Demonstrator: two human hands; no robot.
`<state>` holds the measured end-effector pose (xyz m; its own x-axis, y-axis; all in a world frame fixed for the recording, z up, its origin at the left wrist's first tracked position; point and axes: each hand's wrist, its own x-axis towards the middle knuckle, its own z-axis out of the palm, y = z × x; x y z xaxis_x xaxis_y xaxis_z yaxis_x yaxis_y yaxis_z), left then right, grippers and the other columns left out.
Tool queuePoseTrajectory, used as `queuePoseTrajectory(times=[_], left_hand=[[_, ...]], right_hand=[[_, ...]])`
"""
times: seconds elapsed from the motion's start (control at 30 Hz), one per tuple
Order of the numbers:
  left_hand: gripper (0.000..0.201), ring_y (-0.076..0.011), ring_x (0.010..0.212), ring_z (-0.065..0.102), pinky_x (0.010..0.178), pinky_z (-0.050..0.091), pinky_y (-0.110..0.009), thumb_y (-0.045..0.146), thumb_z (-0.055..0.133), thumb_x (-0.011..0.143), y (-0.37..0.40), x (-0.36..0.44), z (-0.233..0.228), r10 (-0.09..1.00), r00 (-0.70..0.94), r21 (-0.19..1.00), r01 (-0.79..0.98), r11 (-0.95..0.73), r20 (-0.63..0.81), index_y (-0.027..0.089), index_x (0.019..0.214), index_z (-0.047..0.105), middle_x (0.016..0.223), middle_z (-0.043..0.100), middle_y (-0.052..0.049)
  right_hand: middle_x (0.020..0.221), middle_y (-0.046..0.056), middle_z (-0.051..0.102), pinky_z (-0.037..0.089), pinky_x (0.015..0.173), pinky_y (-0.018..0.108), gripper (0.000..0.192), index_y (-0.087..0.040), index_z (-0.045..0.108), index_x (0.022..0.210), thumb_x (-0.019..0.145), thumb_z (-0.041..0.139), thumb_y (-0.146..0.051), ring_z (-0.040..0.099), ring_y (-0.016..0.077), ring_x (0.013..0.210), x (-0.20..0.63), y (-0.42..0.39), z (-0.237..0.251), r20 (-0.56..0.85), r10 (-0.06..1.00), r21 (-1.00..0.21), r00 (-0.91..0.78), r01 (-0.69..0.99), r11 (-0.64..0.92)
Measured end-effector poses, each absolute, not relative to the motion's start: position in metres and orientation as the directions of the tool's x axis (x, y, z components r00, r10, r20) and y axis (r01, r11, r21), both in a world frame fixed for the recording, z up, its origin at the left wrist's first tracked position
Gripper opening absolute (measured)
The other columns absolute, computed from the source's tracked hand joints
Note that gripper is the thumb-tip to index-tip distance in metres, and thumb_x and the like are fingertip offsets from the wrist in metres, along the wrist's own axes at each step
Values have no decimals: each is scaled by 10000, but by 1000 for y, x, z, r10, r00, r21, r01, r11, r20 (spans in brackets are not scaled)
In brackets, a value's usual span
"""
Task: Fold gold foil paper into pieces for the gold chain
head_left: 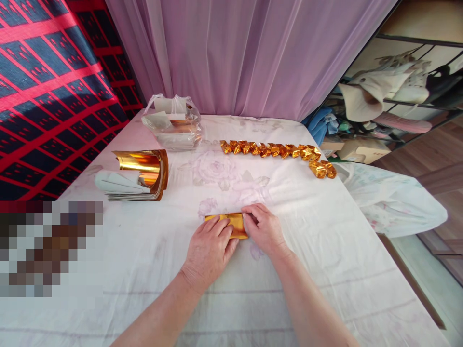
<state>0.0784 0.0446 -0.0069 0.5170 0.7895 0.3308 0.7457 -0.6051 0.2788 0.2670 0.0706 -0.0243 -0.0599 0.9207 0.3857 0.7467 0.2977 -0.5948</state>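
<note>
A folded strip of gold foil paper (237, 226) lies on the cloth-covered table in front of me. My left hand (211, 241) rests over its left part, fingers spread and lying flat on the foil, with the thumb by the near edge. At the right end of the strip, the fingertips of my right hand (265, 229) are bent together and pinch the edge. The underside of the paper is hidden. Farther back stretches a row of folded gold foil pieces (271, 149), with a couple more (321, 169) set at its right end.
To the left stands a curved stack of gold foil sheets (155, 173) with pale backing. A clear plastic bag (175, 125) of more sheets sits at the back left, before a purple curtain (231, 58). A white bag (398, 197) hangs beyond the table's right edge, near a shoe rack (390, 101).
</note>
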Motion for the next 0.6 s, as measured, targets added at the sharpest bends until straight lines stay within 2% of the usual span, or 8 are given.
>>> queuePoseTrajectory(times=[0.2,0.4,0.6], left_hand=[[236,-275,1136,623,977,527,-444,313,601,929,44,78,-7,780,516,268,743,-613,355,157,1094,669,1155,713,-85],[240,-279,1119,630,959,538,-446,314,612,922,44,79,-7,778,514,256,747,-613,361,158,1095,671,1144,717,-83],[232,-277,1104,637,949,542,-440,313,620,919,44,79,-7,775,511,245,752,-613,373,154,1079,674,1125,723,-70]], right_hand=[[866,32,690,519,728,263,238,-225,694,853,838,479,-124,673,159,789,268,70,-24,411,910,-619,-61,714,327],[936,47,706,527,689,267,219,-211,692,1003,879,513,-187,678,158,744,268,69,-23,404,914,-603,-42,739,300],[901,37,696,536,749,267,212,-232,708,905,890,504,-178,682,161,804,268,69,-24,428,901,-608,-67,716,342]])
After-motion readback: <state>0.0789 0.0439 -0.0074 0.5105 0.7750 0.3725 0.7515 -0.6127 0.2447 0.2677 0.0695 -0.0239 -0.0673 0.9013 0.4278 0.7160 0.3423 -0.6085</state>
